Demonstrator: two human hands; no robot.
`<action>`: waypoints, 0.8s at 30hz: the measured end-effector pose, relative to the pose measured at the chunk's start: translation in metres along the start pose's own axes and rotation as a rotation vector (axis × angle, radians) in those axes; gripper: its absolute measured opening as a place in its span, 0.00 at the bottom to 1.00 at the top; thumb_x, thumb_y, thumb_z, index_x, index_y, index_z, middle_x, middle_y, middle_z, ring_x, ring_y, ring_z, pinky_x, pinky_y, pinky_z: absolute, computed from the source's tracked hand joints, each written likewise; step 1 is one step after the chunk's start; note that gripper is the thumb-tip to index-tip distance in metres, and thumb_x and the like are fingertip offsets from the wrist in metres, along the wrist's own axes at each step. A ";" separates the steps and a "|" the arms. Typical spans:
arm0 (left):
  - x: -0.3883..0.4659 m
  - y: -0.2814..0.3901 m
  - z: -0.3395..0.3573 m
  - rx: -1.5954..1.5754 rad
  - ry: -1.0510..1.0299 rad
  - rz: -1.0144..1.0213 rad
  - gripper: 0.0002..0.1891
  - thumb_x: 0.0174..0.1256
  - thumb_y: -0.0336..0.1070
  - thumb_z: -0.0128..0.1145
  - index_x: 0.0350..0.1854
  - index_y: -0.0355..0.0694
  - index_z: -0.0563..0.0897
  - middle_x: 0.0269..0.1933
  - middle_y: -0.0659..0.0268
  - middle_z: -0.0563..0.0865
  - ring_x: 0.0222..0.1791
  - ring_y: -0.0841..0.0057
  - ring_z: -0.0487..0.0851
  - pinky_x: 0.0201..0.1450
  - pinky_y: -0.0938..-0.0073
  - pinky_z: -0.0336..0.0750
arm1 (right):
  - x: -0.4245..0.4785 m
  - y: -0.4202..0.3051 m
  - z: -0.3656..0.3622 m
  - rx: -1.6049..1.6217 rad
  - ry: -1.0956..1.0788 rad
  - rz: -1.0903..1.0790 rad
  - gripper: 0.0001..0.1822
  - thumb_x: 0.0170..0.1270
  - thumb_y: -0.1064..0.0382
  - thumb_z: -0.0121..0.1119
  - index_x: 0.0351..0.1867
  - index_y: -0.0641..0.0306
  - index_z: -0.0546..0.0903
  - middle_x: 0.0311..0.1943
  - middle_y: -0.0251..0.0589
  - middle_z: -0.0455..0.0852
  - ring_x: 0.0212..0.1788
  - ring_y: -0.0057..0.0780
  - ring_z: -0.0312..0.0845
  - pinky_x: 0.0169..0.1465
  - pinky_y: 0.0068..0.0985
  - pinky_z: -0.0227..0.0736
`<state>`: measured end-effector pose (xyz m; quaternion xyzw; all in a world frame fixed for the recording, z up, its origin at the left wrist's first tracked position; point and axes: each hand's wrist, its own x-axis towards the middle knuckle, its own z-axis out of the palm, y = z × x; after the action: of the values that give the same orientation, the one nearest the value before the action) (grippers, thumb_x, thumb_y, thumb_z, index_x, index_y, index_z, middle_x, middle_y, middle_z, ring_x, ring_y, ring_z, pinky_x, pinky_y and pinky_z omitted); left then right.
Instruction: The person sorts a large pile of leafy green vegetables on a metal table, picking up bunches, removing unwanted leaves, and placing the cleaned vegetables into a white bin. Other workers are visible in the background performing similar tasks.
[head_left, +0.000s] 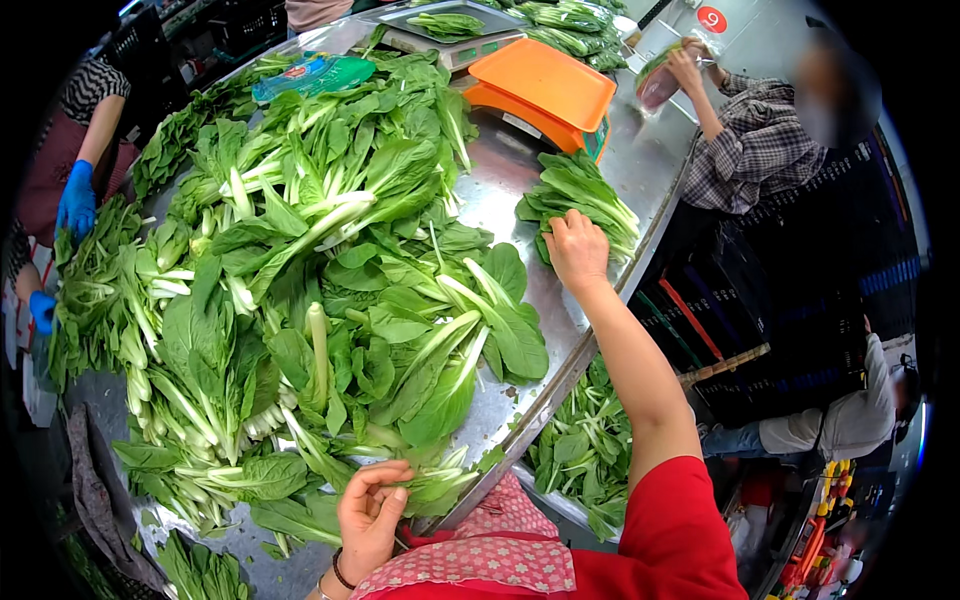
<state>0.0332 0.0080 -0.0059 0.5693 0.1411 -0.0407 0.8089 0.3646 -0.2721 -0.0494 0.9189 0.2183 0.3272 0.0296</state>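
My right hand reaches out over the steel table, its fingers curled on the near side of a bunch of leafy greens with pale stems. This bunch lies apart from the big heap. Close to the table's front edge, my left hand has its fingers bent and its thumb a little apart. Right beside its fingertips are small green stems; whether it touches or pinches any is unclear. A large heap of loose leafy greens spreads across the table before me.
An orange scale and a second scale stand beyond the heap. Bagged greens lie behind them. Below the table edge is a container of greens. Blue-gloved hands work at left; another person holds a bagged item at right.
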 end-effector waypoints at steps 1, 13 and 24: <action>0.000 0.000 -0.001 0.014 0.005 0.004 0.10 0.62 0.24 0.53 0.45 0.35 0.73 0.52 0.57 0.76 0.51 0.72 0.78 0.50 0.75 0.75 | 0.000 0.000 0.004 -0.028 -0.010 0.002 0.07 0.46 0.61 0.63 0.21 0.56 0.75 0.25 0.35 0.73 0.33 0.33 0.75 0.33 0.30 0.68; 0.003 0.002 -0.002 -0.003 -0.034 0.018 0.10 0.63 0.22 0.50 0.46 0.33 0.73 0.52 0.57 0.75 0.51 0.72 0.77 0.51 0.75 0.75 | 0.002 -0.022 -0.030 0.338 -0.264 0.371 0.08 0.55 0.55 0.60 0.31 0.54 0.82 0.32 0.39 0.83 0.32 0.45 0.79 0.35 0.40 0.71; -0.015 0.005 -0.006 -0.057 -0.016 0.028 0.11 0.62 0.21 0.51 0.46 0.33 0.73 0.52 0.58 0.76 0.53 0.72 0.77 0.52 0.75 0.71 | -0.011 -0.017 -0.182 1.068 -1.101 0.167 0.11 0.52 0.58 0.67 0.25 0.65 0.85 0.34 0.43 0.86 0.41 0.30 0.81 0.46 0.27 0.73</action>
<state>0.0187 0.0139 0.0010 0.5476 0.1278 -0.0297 0.8264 0.2381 -0.2772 0.0834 0.8522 0.2301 -0.3258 -0.3384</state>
